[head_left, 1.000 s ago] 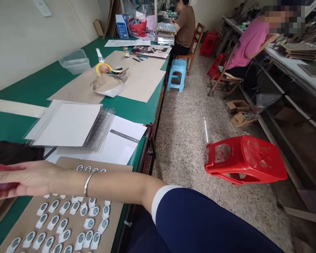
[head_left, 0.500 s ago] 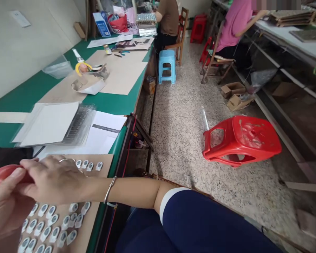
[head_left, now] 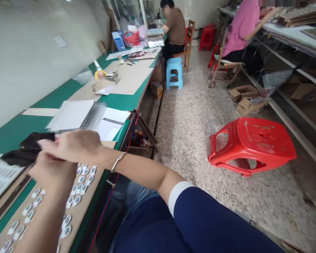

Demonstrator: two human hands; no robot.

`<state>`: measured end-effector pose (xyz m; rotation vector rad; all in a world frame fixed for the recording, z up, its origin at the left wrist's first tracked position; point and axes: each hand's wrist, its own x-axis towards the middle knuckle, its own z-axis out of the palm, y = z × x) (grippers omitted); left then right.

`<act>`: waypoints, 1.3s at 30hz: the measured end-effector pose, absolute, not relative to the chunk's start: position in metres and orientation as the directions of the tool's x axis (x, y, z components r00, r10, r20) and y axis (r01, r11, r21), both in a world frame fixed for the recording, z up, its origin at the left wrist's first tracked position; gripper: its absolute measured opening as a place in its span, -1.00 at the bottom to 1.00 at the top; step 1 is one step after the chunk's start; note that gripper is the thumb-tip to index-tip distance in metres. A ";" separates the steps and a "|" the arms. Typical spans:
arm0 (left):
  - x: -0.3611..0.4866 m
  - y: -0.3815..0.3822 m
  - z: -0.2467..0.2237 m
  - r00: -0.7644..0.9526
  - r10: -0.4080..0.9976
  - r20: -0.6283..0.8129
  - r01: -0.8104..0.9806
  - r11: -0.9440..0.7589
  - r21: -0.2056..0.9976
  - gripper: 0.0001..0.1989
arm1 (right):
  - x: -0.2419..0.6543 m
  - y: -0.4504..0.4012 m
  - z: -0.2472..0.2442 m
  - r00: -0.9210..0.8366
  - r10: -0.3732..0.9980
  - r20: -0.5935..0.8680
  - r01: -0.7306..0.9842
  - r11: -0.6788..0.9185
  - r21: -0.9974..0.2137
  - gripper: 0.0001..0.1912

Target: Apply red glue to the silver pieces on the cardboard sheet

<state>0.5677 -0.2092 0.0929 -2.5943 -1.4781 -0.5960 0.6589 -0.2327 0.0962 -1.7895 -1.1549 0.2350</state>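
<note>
My left hand [head_left: 51, 170] and my right hand [head_left: 75, 144] are pressed together above the brown board [head_left: 46, 211] at the table's left side. Both are closed and blurred, with the fingers of one overlapping the other, so anything between them is hidden. A bracelet circles my right wrist. Beneath and around the hands, several small white pieces with dark round centres [head_left: 66, 220] lie in loose rows on the board. Just beyond my left hand is a crumpled black cloth [head_left: 28, 149].
Clear plastic sleeves with white paper [head_left: 71, 114] lie on the green table [head_left: 39, 95]. A white slatted tray [head_left: 5, 175] sits at the left edge. On the floor are a tipped red stool [head_left: 255, 144] and a blue stool [head_left: 174, 72]. Two people sit further back.
Both hands have moved right and slightly up in view, staying together. The red thing between them earlier no longer shows. My view has turned left, revealing the black cloth and slatted tray.
</note>
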 end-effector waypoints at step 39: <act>0.573 -0.128 0.068 0.622 0.761 0.185 0.489 -0.561 0.668 -0.84 | 0.691 -0.183 0.089 0.288 0.876 0.386 0.894 -0.101 -0.437 -0.44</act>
